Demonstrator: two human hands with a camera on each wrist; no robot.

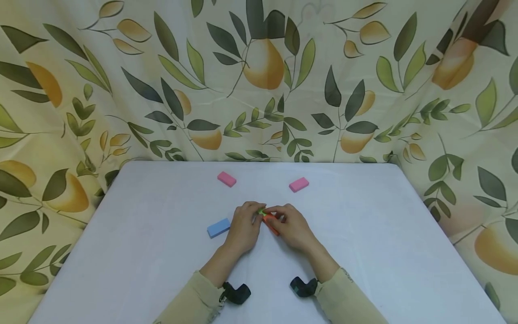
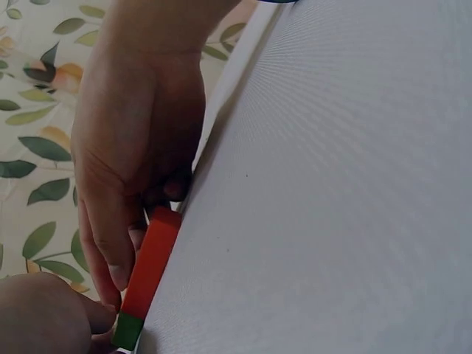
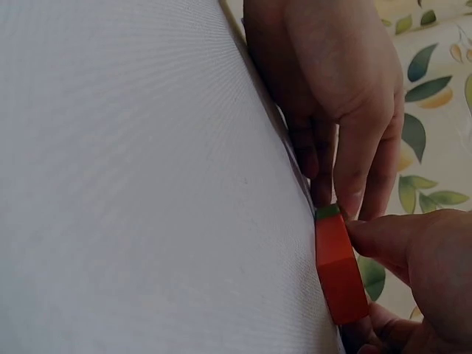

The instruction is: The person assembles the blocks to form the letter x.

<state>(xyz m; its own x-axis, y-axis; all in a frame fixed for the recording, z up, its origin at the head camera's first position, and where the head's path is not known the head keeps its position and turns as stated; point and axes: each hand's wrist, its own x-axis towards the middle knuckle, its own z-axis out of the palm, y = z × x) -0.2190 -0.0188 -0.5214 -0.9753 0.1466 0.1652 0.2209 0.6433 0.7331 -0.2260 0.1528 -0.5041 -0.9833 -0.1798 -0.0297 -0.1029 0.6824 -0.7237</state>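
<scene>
My right hand (image 1: 294, 227) grips an orange-red block (image 1: 271, 226) between thumb and fingers, low over the white table. A small green block (image 1: 262, 211) sits against the far end of the orange-red one, mostly hidden by fingers. From the left, my left hand (image 1: 244, 227) pinches the green block at that end. In the left wrist view, green (image 2: 128, 332) and orange-red (image 2: 153, 258) line up end to end. The right wrist view has the right thumb along the side of the orange-red block (image 3: 343, 287). Beside my left hand lies a blue block (image 1: 218, 228).
Two pink blocks lie farther back, the left one (image 1: 226, 179) and the right one (image 1: 299, 184). The white table (image 1: 133, 252) ends at a curtain (image 1: 162, 103) printed with fruit and leaves. A black device sits at each wrist.
</scene>
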